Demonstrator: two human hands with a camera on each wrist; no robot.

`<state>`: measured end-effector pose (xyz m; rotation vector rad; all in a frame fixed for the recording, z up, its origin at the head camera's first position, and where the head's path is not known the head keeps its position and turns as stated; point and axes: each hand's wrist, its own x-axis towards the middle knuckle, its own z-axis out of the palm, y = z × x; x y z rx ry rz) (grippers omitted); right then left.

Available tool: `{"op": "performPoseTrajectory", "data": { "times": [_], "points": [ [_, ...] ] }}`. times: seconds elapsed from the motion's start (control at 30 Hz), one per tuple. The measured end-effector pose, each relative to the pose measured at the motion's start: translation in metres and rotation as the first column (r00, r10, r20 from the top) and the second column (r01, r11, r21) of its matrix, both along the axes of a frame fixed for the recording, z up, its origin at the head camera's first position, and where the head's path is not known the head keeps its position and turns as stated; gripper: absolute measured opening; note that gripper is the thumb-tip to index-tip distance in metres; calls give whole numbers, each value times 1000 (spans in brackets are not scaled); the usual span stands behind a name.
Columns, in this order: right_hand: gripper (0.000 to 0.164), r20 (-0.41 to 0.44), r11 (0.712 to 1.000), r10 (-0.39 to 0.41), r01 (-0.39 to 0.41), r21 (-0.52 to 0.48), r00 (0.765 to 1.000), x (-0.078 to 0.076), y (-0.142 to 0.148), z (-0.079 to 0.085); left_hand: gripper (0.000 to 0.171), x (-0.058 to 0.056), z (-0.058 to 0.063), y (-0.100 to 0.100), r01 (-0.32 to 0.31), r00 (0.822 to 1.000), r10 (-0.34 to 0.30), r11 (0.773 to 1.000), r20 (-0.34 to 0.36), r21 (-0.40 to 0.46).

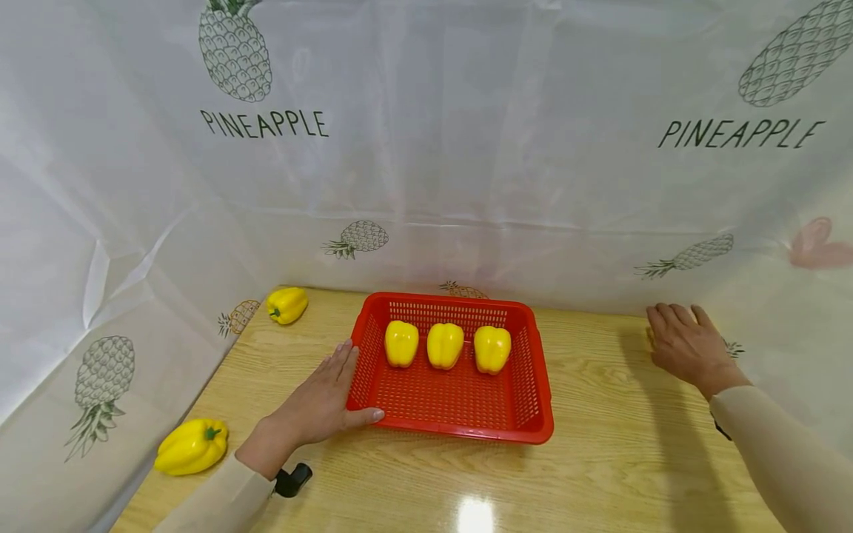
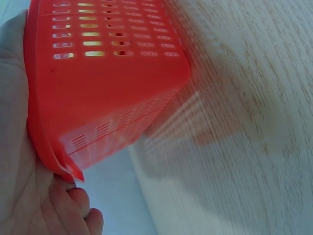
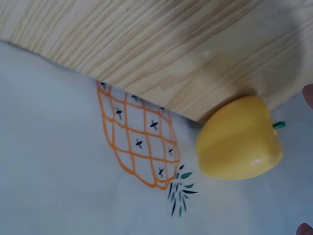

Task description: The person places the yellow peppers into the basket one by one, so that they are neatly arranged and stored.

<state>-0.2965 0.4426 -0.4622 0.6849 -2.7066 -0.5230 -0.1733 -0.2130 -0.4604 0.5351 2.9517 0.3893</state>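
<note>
Head view: we have the left hand flat along the left wall of a red basket, fingers mostly straight, thumb spread out onto the near rim. Basket's long axis runs off rightward from those fingers. Three yellow peppers stand in a row inside, to the right of the fingertips. One loose pepper is beyond the left fingers and to their left, another pepper left of that wrist. Right hand sits well right of the basket at the table edge, back of hand toward us; it mostly hides what's under it

Left wrist: palm lies against the basket rim, fingertips by a corner; we read contact, not a pinch. Yellow shows through the slots

Right wrist: key relation here. A yellow pepper sits at the table edge against the printed sheet, just beside two fingertips, apart from both. Fingers wide, nothing held. Its stem points their way, so we judge the long axis runs roughly toward the gap between them; right hand is clearly nearer, left is well off
</note>
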Motion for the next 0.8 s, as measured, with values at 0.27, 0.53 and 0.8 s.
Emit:
{"op": "performPoseTrajectory", "data": {
  "times": [0.27,0.53,0.8],
  "points": [
    [83,10,997,-20,19,72,1000,-8,19,-6,128,-1,-1,0,-6,1000,6,1000,10,11],
    [64,38,996,-40,36,83,999,-15,28,-16,127,-1,-3,0,-16,1000,16,1000,10,22],
    [60,58,995,-73,69,74,996,-22,35,-27,128,-2,-3,0,-23,999,23,999,29,23]
  ]
}}
